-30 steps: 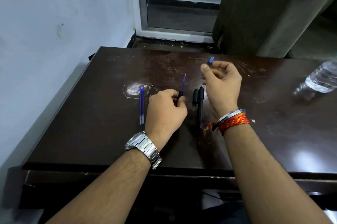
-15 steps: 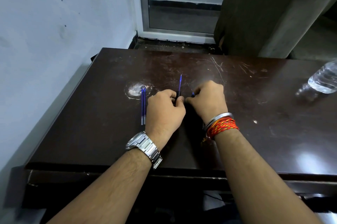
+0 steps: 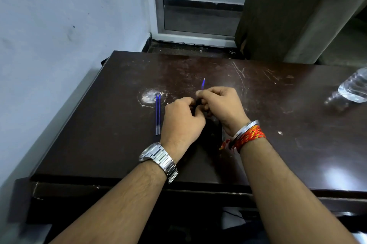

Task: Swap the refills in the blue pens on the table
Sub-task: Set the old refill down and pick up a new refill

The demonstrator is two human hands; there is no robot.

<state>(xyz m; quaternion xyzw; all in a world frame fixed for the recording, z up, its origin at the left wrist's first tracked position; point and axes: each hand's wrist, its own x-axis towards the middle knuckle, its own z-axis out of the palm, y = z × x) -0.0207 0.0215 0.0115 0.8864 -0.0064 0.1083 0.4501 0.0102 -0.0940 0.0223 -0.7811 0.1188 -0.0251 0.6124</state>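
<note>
- My left hand (image 3: 181,122) and right hand (image 3: 220,107) are knuckle to knuckle over the middle of the table (image 3: 278,124), fingers curled in.
- Left hand is closed around a dark pen body (image 3: 198,103); only a sliver shows between the two hands.
- Right hand: thumb and forefinger pinched at the top of that pen, right where a blue refill (image 3: 203,84) sticks out, pointing away from me. Tip of the refill is clear of the fingers.
- Can't tell how far the refill sits inside the pen; my hands cover the joint.
- Something dark lies on the table in the shadow under my right wrist; too dark to say what it is.
- Two loose refills (image 3: 157,114) lie side by side, touching, just left of my left hand, running away from me. Their far ends sit on a pale scuffed patch (image 3: 151,98) in the table.
- Metal watch (image 3: 158,157) on the left wrist; steel bangle and red-orange thread (image 3: 248,135) on the right.
- Clear plastic bottle (image 3: 353,87) lies on its side at the far right edge, well apart from everything else.
</note>
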